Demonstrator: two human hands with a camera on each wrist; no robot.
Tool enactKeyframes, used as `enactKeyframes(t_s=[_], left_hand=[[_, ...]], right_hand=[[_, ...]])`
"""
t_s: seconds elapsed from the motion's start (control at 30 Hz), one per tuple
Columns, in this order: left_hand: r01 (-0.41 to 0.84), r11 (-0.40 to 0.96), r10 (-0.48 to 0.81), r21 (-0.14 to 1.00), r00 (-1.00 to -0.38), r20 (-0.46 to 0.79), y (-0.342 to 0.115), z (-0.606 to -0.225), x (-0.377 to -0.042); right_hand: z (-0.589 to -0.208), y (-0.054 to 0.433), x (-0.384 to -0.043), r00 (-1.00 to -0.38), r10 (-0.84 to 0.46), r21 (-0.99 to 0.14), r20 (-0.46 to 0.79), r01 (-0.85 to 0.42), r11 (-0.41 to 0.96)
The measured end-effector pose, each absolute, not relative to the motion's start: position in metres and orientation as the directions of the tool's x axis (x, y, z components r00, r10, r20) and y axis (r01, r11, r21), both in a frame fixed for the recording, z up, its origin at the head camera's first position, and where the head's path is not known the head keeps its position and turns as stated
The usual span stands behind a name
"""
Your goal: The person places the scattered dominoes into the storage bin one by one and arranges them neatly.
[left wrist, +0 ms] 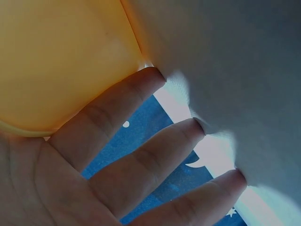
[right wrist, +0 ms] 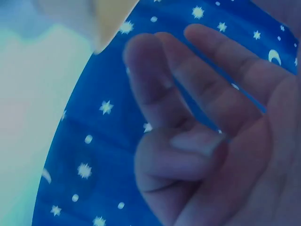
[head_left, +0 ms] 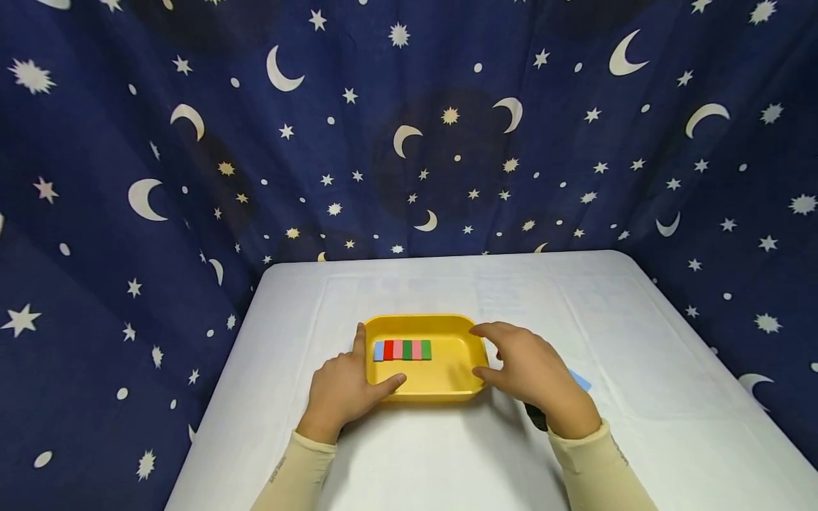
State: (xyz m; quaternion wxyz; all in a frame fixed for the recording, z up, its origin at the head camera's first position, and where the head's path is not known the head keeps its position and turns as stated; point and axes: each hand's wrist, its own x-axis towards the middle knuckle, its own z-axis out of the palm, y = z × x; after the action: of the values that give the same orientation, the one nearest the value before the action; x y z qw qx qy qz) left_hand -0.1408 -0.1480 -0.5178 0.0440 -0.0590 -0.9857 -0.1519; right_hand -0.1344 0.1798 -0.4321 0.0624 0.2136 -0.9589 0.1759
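Observation:
A yellow tray (head_left: pixel 447 380) stands on the white-covered table, with a row of small coloured strips (head_left: pixel 407 350) inside it: light blue, red, pink and green, side by side. My left hand (head_left: pixel 348 387) lies against the tray's left end, index finger along the left rim and thumb reaching over the front rim. In the left wrist view its other fingers (left wrist: pixel 146 157) are straight beside the tray wall, tips at the white cloth. Over the tray's right end is my right hand (head_left: pixel 527 365), thumb and index finger spread, nothing between them; whether it touches the rim I cannot tell.
Partly hidden behind my right wrist, a light-blue flat piece (head_left: pixel 580 380) lies on the table (head_left: pixel 671 397). A black object (head_left: pixel 537 417) shows under that wrist. A dark blue curtain (head_left: pixel 358 142) with moons and stars surrounds the table's back and sides.

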Motion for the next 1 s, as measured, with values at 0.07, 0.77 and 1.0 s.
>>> enactKeyframes(t_s=[0.07,0.77,1.0], left_hand=[[0.128,0.948,0.1,0.291,-0.989,0.109,-0.148,-0.518,-0.141],[0.113,0.949,0.088,0.295,-0.991,0.099,-0.147,-0.519,-0.137],[0.133,0.947,0.104,0.291,-0.988,0.115,-0.149,-0.519,-0.139]], right_hand=[[-0.436,0.189,-0.131,-0.899,-0.373,-0.312,0.229,-0.431,0.847],[-0.481,0.249,-0.132,-0.878,-0.272,-0.416,0.393,-0.433,0.799],[-0.496,0.25,-0.133,-0.916,-0.233,-0.458,0.326,-0.368,0.809]])
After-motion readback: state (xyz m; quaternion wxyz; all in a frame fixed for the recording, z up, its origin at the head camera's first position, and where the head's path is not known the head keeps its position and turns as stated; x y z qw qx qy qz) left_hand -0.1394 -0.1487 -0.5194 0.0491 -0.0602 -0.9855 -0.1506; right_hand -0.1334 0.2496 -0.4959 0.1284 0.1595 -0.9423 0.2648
